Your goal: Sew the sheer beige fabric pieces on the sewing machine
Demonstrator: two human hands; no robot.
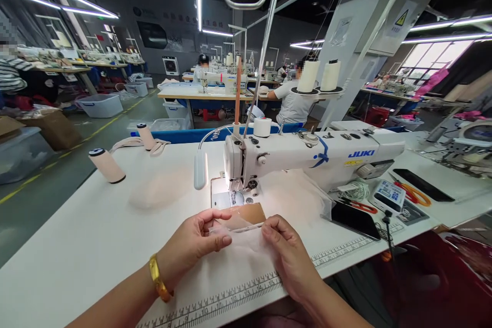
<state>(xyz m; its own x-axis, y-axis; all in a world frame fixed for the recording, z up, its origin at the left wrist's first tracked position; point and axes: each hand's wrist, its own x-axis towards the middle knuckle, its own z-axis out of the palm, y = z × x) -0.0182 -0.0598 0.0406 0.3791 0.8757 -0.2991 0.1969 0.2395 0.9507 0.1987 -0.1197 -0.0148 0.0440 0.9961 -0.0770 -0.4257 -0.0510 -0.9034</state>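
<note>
In front of the sewing machine's needle area, a sheer white fabric (246, 241) with a narrow folded edge stretches between my two hands. My left hand (194, 236) holds its left end; the thumb lies over the cloth, the index finger is raised apart from it, and the other fingers are partly hidden. At the right end of the edge, my right hand (286, 248) pinches the fabric between thumb and fingers. Just beyond the fabric lies a brown, shiny flat piece (249, 211), close to the presser foot (235, 197). The white sewing machine (284, 151) stands behind both hands.
Two thread cones (107, 165) stand at the table's left. A printed ruler (238, 294) runs along the front edge. On the right lie a phone (355, 219), orange-handled scissors (417, 193) and a black slab (423, 184). Co-workers (294, 105) sit farther back.
</note>
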